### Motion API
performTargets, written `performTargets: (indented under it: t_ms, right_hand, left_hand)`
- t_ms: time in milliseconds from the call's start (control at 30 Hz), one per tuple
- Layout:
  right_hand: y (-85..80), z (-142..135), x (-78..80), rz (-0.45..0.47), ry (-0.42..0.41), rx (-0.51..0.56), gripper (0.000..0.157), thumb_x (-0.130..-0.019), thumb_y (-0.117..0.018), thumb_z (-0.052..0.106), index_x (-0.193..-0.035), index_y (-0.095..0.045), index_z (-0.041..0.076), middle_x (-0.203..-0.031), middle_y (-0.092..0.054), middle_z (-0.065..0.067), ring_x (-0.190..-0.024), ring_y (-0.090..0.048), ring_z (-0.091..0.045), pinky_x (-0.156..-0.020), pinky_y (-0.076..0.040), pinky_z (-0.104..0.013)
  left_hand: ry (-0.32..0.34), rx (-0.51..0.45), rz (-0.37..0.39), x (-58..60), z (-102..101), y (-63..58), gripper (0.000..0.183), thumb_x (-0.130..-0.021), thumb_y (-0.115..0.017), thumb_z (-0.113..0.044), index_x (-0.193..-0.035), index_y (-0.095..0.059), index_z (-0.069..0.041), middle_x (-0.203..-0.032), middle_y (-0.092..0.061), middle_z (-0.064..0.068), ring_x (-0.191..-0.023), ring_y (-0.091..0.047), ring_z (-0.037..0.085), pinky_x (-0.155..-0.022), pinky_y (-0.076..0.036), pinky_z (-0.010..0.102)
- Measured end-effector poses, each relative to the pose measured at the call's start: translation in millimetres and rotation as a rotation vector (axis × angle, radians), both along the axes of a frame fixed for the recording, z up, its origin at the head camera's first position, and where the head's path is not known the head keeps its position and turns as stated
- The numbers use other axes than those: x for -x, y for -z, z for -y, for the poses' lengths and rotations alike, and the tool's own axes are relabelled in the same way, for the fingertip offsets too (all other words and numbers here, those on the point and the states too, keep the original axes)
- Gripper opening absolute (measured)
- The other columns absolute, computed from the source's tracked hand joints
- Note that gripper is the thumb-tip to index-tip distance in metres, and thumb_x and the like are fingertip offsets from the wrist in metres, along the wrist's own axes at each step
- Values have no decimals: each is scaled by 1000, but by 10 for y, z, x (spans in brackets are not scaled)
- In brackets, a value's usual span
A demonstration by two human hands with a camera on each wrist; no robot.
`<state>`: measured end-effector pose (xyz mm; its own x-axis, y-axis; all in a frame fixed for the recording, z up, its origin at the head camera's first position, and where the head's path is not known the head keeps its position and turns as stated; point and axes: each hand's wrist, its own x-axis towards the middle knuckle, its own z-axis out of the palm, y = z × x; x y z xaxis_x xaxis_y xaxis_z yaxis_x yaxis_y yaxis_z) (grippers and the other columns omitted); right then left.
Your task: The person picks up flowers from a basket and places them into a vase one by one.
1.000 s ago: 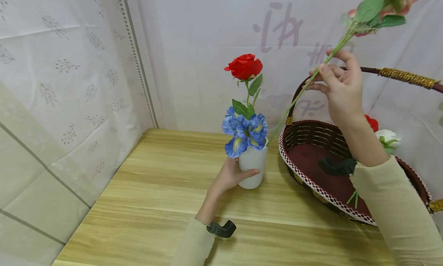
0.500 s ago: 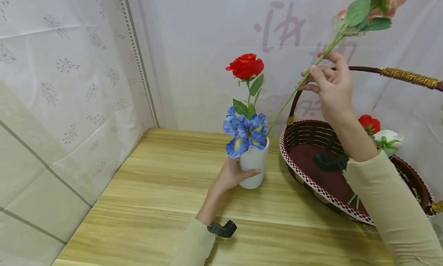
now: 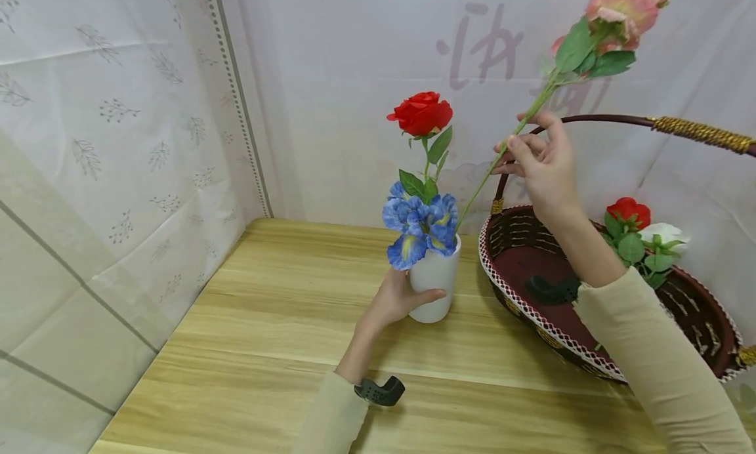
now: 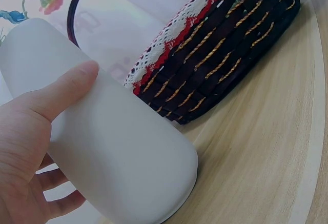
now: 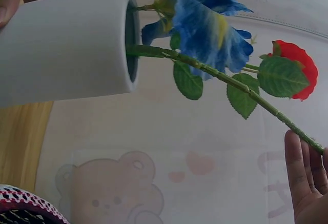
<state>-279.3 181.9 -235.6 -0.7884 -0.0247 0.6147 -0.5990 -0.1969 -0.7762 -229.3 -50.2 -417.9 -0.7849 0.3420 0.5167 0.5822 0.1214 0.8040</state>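
Note:
A white vase [image 3: 434, 287] stands on the wooden table, and my left hand [image 3: 394, 301] grips its side with the thumb across the front. In the vase are a red rose [image 3: 422, 115] and a blue iris [image 3: 413, 227]. My right hand [image 3: 546, 168] pinches the long green stem of a pink flower [image 3: 625, 14], which leans up to the right. In the right wrist view the lower end of its stem [image 5: 225, 78] passes inside the vase mouth [image 5: 131, 42]; its tip is hidden. The left wrist view shows the thumb [image 4: 72, 88] pressed on the vase.
A dark woven basket [image 3: 502, 270] with lace trim and a tall arched handle [image 3: 697, 131] sits right of the vase, under my right forearm. In it lie a red flower [image 3: 629, 211] and a white flower [image 3: 664, 236]. A printed curtain [image 3: 331, 113] hangs behind the table.
My right hand has moved left and down with the pink flower, and its stem has slid deeper into the vase. My left hand stays on the vase.

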Motion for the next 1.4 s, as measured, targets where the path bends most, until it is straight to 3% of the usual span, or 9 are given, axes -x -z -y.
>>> performTargets:
  t_ms: [233,333,467,633,900,1200,1400]
  right_hand:
    - [135,29,-7,-7,-4,-71,29,-102,-57,2,-130,-50,3,-89,-64,-15,-77,-65,-25,-71,-60,-32]
    - [178,46,-10,-6,-2,-95,30,-102,-57,2,-130,-50,4,-89,-65,-14,-75,-65,-24,-70,-60,-32]
    - [239,60,-1,-6,-11,-121,31,-101,-58,2,-131,-51,4,-89,-65,-14,-76,-65,-24,-70,-60,-32]
    - [324,62,3,-2,-47,-165,32,-102,-58,3,-133,-50,4,-92,-66,-15,-80,-67,-24,-71,-60,-31]
    - [413,93,5,-21,-61,-219,32,-102,-58,2,-133,-52,4,-92,-68,-14,-78,-67,-24,-70,-60,-33]
    - [507,122,-9,19,-60,-238,35,-101,-59,3,-135,-51,3,-96,-66,-16,-84,-68,-21,-71,-60,-32]
    - [589,133,-5,55,-53,-238,33,-100,-61,2,-132,-55,3,-97,-63,-10,-80,-67,-19,-70,-60,-32]
  left_hand:
    - [-7,6,-21,157,-23,217,101,-79,-89,-12,-158,-27,-26,-151,-44,0,-133,-48,21,-107,-43,48]
    - [-4,16,12,109,-13,156,100,-80,-88,-11,-158,-27,-24,-152,-44,1,-134,-48,21,-107,-42,47]
    - [-2,12,41,-30,5,-28,96,-80,-86,-4,-157,-29,-12,-150,-46,10,-133,-49,28,-107,-43,50]
    - [-3,11,7,-3,0,11,97,-80,-86,-5,-157,-28,-13,-150,-45,10,-133,-49,29,-106,-44,51]
    - [-22,25,-42,204,-37,291,104,-79,-89,-14,-159,-24,-25,-152,-43,1,-133,-48,23,-105,-44,49]
    - [-20,42,4,222,-21,310,106,-79,-89,-19,-158,-21,-35,-153,-40,-7,-134,-46,15,-107,-43,44]
    - [-18,22,-41,220,-36,303,106,-78,-90,-16,-159,-23,-25,-151,-43,2,-132,-49,23,-105,-45,49]
